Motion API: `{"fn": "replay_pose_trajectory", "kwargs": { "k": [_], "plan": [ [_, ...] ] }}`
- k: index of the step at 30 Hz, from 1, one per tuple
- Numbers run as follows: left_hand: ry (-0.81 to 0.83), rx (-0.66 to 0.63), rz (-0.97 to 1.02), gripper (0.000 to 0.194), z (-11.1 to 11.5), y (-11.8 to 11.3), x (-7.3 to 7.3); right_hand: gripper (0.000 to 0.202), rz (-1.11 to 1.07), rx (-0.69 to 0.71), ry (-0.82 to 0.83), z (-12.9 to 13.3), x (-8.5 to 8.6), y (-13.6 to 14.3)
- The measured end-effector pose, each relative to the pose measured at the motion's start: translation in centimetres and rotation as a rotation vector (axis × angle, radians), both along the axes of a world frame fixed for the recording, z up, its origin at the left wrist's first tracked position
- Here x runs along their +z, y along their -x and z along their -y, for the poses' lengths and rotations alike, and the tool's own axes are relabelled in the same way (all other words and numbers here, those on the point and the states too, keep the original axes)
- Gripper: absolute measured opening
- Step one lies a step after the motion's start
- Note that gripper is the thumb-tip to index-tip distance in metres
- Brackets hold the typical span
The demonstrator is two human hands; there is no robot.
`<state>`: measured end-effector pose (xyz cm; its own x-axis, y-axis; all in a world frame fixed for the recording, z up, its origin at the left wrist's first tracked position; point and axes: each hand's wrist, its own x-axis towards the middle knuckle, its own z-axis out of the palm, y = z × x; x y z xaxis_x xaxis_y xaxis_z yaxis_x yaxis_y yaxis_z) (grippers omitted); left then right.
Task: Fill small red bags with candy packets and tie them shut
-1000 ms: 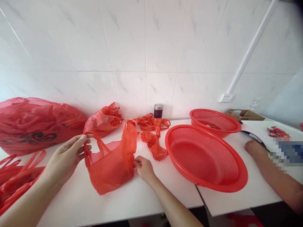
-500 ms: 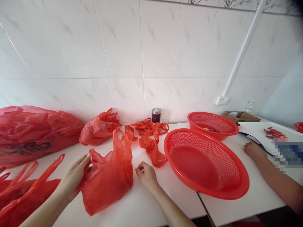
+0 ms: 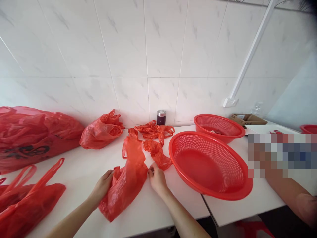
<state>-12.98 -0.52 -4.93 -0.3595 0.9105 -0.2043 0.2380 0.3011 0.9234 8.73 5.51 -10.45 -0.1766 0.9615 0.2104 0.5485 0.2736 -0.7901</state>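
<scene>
A red plastic bag (image 3: 127,186) with something bulky inside lies tilted on the white table in front of me. My left hand (image 3: 102,185) is closed on the bag's left edge. At its right side, my right hand (image 3: 158,178) has its fingertips pinched against the plastic. One of the bag's handles stretches away toward the wall. Just beyond my right hand is a crumpled red bag (image 3: 158,153). More crumpled red bags (image 3: 150,130) lie farther back. What the bag holds is hidden.
A large red perforated basket (image 3: 205,168) stands right of my hands, with a second basket (image 3: 220,127) behind it. Filled red bags (image 3: 37,135) line the left side. A dark jar (image 3: 161,118) stands near the wall. A co-worker's arm (image 3: 284,188) reaches in from the right.
My left hand has moved right and the bag has slumped lower, its handle dropping toward the wall. My right hand has come into contact with the bag's right side.
</scene>
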Motion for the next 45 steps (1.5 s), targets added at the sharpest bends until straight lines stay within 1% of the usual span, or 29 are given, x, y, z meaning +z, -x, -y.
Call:
{"fn": "replay_pose_trajectory", "kwargs": {
  "k": [3, 6, 8, 9, 10, 13, 15, 16, 18, 20, 21, 23, 25, 26, 27, 29, 30, 31, 33, 35, 37, 40, 42, 45],
  "plan": [
    [0.029, -0.001, 0.051, 0.027, 0.1, 0.1, 0.0, 0.015, 0.024, -0.040, -0.051, 0.4, 0.5, -1.3],
    [0.018, 0.000, 0.089, 0.024, 0.2, 0.2, 0.0, 0.015, -0.002, -0.020, -0.110, 1.1, 1.6, -0.7],
    [0.010, 0.002, 0.100, 0.024, 0.2, 0.2, -0.1, 0.026, 0.013, 0.018, -0.138, 1.1, 2.2, 0.1],
    [0.007, 0.005, 0.102, 0.024, 0.2, 0.2, -0.2, 0.031, 0.038, 0.045, -0.137, 0.9, 2.2, 0.4],
    [0.004, 0.008, 0.104, 0.025, 0.2, 0.2, -0.3, 0.030, 0.069, 0.073, -0.125, 0.6, 2.1, 0.6],
    [0.001, 0.019, 0.106, 0.025, 0.0, 0.4, -0.8, 0.017, 0.109, 0.093, -0.079, -0.5, 1.3, 0.0],
    [0.006, 0.026, 0.113, 0.026, -0.2, 0.5, -1.1, 0.024, 0.088, 0.053, -0.073, -0.6, 0.9, -0.9],
    [0.009, 0.028, 0.119, 0.026, -0.3, 0.6, -1.2, 0.028, 0.079, 0.029, -0.075, -0.4, 1.0, -1.4],
    [0.019, 0.027, 0.132, 0.028, -0.3, 0.9, -0.9, 0.035, 0.065, -0.004, -0.091, 0.7, 1.9, -2.1],
    [0.024, 0.029, 0.139, 0.031, -0.1, 1.3, 0.1, 0.038, 0.012, -0.030, -0.164, 2.1, 4.1, -2.1],
    [0.018, 0.030, 0.145, 0.032, 0.1, 1.5, 1.0, 0.036, -0.034, -0.044, -0.225, 2.8, 5.5, -1.8],
    [-0.029, 0.033, 0.167, 0.032, 0.6, 2.0, 3.5, 0.033, -0.137, -0.076, -0.383, 3.4, 8.5, -0.7],
    [-0.110, 0.030, 0.212, 0.032, 1.2, 2.5, 6.6, 0.047, -0.139, -0.077, -0.498, 2.6, 11.4, 0.6],
    [-0.154, 0.023, 0.235, 0.032, 1.6, 2.7, 8.2, 0.049, -0.094, -0.055, -0.498, 1.6, 12.6, 1.1],
    [-0.200, 0.018, 0.255, 0.033, 2.0, 3.0, 9.8, 0.044, -0.043, -0.022, -0.457, 0.5, 13.6, 1.6],
    [-0.292, 0.020, 0.283, 0.037, 2.6, 3.4, 12.5, 0.019, 0.025, 0.049, -0.320, -2.1, 15.4, 1.9],
    [-0.338, 0.023, 0.288, 0.039, 2.9, 3.7, 13.5, 0.008, 0.032, 0.075, -0.257, -3.3, 16.1, 1.9],
    [-0.374, 0.033, 0.289, 0.039, 3.1, 3.8, 14.3, 0.002, 0.022, 0.087, -0.217, -4.3, 16.8, 1.9],
    [-0.415, 0.042, 0.279, 0.040, 3.2, 3.9, 15.2, 0.008, -0.020, 0.072, -0.205, -5.5, 17.8, 2.0],
    [-0.402, 0.024, 0.258, 0.039, 3.1, 3.5, 15.3, 0.018, -0.025, 0.040, -0.220, -5.6, 18.2, 2.5],
    [-0.374, 0.000, 0.236, 0.038, 2.8, 3.0, 15.1, 0.028, 0.107, 0.023, -0.291, -5.3, 18.2, 3.3],
    [-0.390, 0.002, 0.208, 0.039, 2.5, 2.9, 14.8, 0.029, 0.365, 0.043, -0.394, -5.4, 18.7, 3.7],
    [-0.443, 0.045, 0.210, 0.039, 2.4, 3.5, 15.0, 0.030, 0.404, 0.041, -0.399, -6.0, 20.0, 2.7],
    [-0.512, 0.121, 0.224, 0.028, 2.8, 4.3, 16.3, 0.028, 0.263, 0.004, -0.448, -6.5, 22.6, 0.3]
  ]
}}
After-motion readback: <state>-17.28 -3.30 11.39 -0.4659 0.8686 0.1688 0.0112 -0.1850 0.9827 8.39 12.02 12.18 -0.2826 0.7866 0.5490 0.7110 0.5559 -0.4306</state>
